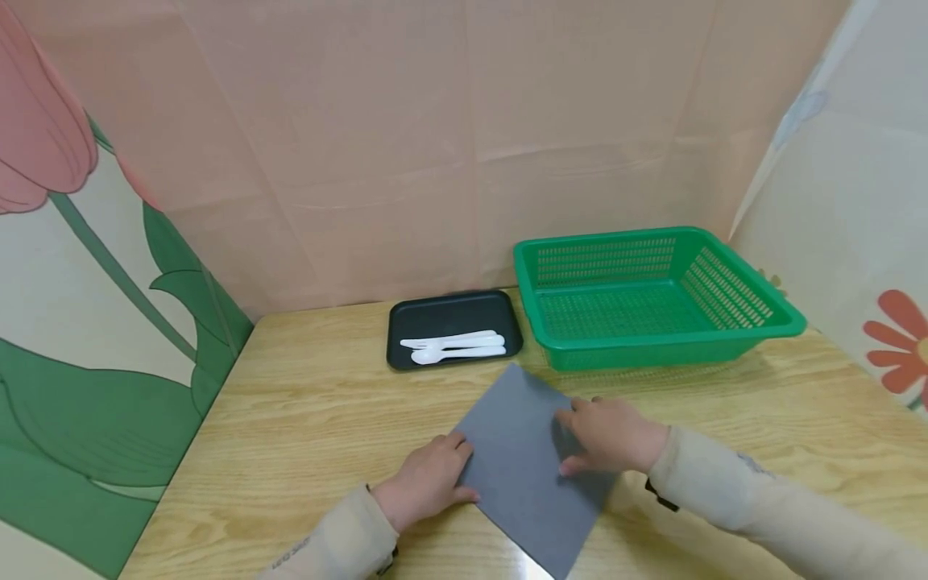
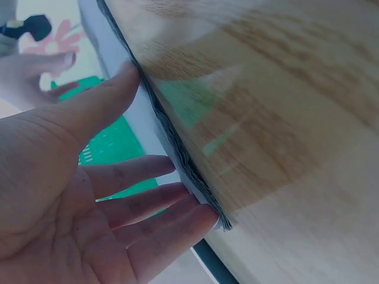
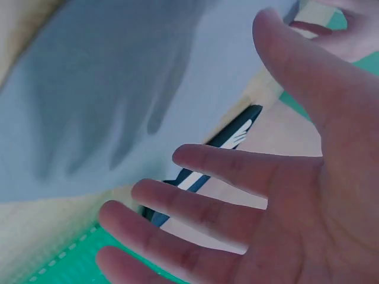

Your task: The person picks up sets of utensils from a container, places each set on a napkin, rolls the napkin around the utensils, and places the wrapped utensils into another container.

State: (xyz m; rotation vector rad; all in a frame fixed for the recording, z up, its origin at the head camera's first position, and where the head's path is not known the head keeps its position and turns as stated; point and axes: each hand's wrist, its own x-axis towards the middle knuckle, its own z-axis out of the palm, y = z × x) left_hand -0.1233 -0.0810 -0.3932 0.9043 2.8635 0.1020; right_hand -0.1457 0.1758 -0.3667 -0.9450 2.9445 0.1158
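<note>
A grey folded napkin (image 1: 511,459) lies turned cornerwise on the wooden table, thin layers showing along its edge (image 2: 172,133) in the left wrist view. My left hand (image 1: 428,481) touches its left edge, fingers and thumb extended and fingertips right at the layers. Over the napkin's right part is my right hand (image 1: 612,435), its fingers spread and loosely bent. In the right wrist view that hand (image 3: 278,195) has nothing between its fingers, and finger shadows fall on the grey surface.
Behind the napkin, a black tray (image 1: 442,312) carries a white plastic spoon (image 1: 428,355) and other white cutlery, including a knife (image 1: 416,343). Right of the tray stands a green slotted basket (image 1: 652,350). Cloth-like walls rise behind the table and along both sides.
</note>
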